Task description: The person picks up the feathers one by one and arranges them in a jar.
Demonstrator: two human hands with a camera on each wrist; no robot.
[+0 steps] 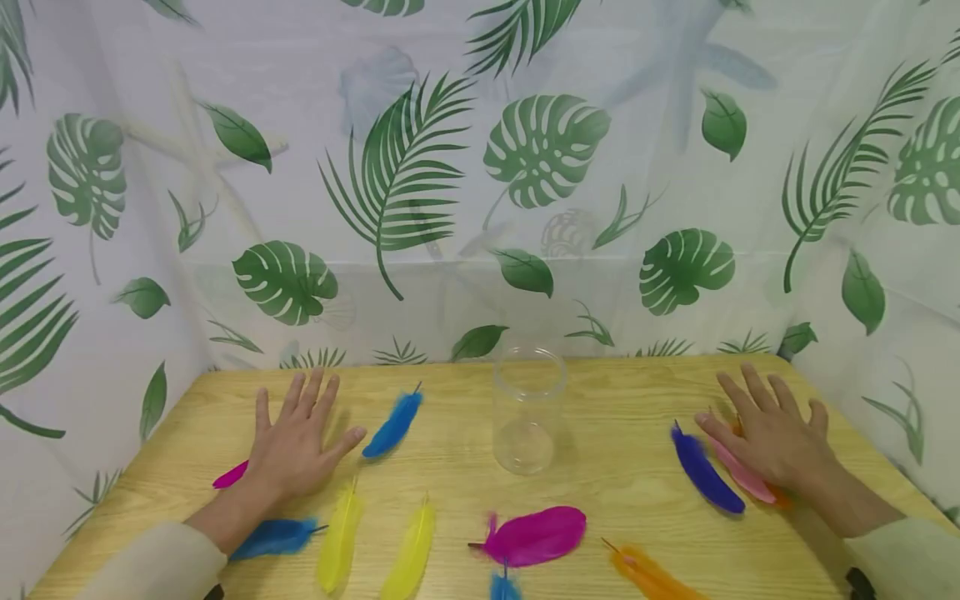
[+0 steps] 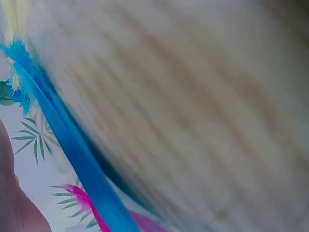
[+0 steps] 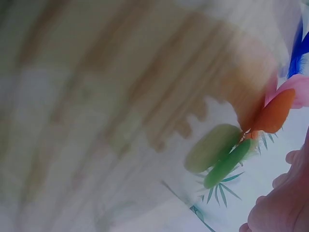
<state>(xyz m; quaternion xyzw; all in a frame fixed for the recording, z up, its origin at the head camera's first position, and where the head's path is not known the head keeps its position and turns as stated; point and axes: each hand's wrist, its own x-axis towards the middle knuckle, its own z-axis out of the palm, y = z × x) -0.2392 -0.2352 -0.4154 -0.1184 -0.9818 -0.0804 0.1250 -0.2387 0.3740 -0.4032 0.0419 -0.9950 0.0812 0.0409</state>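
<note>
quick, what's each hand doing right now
Left hand: open, flat on the table, over a pink feather.
Right hand: open, fingers spread, resting on a light pink feather.

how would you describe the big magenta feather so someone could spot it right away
Start at the clear jar standing mid-table. Just in front of it, toward the near edge, lies the magenta feather. It is the broadest feather there; the only other pinkish-magenta one peeks from under the left hand.

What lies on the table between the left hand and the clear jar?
In the head view, one blue feather lies between the left hand and the clear jar; otherwise bare wooden table.
</note>
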